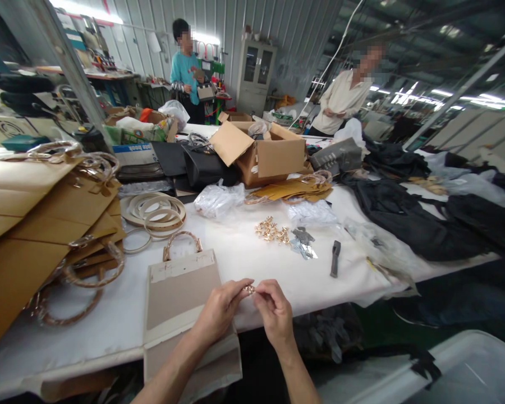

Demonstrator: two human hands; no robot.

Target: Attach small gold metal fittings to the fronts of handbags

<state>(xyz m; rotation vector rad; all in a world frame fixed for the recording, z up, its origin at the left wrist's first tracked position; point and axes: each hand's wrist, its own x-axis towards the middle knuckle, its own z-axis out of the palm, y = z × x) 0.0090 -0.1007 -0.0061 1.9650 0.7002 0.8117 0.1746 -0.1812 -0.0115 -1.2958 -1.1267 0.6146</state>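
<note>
Between my two hands is a small gold-coloured metal fitting (pixel 249 289), too small to tell its exact kind. My left hand (pixel 221 308) pinches it with thumb and forefinger. From the other side, the fingertips of my right hand (pixel 275 311) are closed on it too. Beneath my left forearm lies an unfinished bag panel (pixel 179 297), beige-grey inside, with a round brown handle (pixel 183 237) at its far end. Past my hands, a pile of gold metal fittings (pixel 271 230) lies beside thin silvery metal plates (pixel 303 241). A dark hand tool (pixel 335 259) lies to the right.
Tan bag pieces with ring handles (pixel 46 224) are stacked at left, beside rolls of pale strip (pixel 154 213). An open cardboard box (pixel 273 157) stands behind. Black fabric (pixel 408 219) covers the right. Two people (pixel 187 76) (pixel 340 104) stand beyond the table.
</note>
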